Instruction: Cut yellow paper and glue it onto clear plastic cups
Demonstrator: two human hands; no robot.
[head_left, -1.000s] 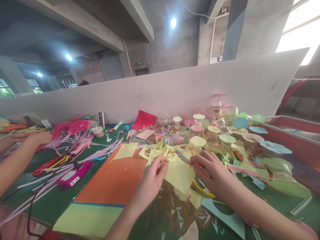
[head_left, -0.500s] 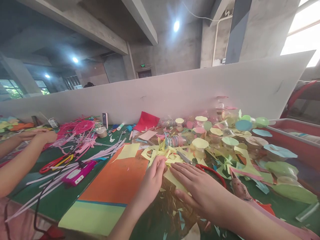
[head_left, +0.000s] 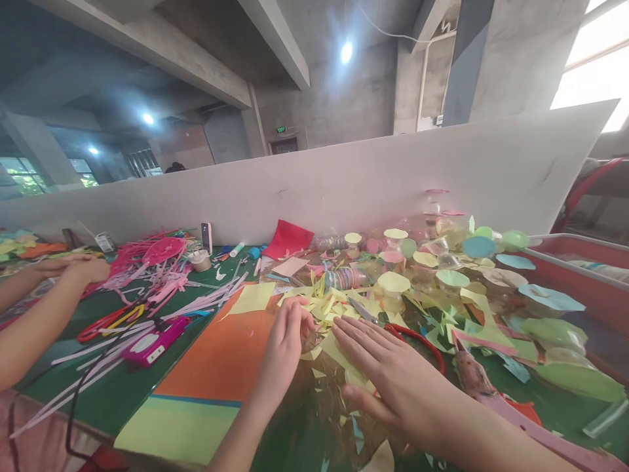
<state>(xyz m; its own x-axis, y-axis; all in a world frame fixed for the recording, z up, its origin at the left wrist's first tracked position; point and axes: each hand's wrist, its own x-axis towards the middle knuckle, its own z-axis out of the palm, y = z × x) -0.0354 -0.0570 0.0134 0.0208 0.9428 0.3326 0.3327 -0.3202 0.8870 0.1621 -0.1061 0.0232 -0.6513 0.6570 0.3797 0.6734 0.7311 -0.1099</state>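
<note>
My right hand (head_left: 381, 360) lies flat, fingers stretched out, over a piece of yellow paper (head_left: 337, 353) on the littered work surface. Something pale and shiny shows under its palm, too hidden to name. My left hand (head_left: 287, 334) is closed, with its fingers curled in just to the left; whatever they may hold is hidden. Loose yellow paper scraps (head_left: 327, 305) lie heaped beyond both hands. Scissors with red handles (head_left: 417, 337) rest just past my right hand, blades pointing left.
Orange paper (head_left: 211, 357) and pale green sheets lie left. A pink glue gun (head_left: 521, 413) is at the right, near plastic bottle pieces topped with paper discs (head_left: 393, 282). A red bin (head_left: 580, 255) stands far right. Another person's hands (head_left: 83, 269) work at left.
My left hand has moved left, away from my right hand, and its fingers have curled more. Yellow scraps between the hands are now uncovered. My right hand has stayed almost still.
</note>
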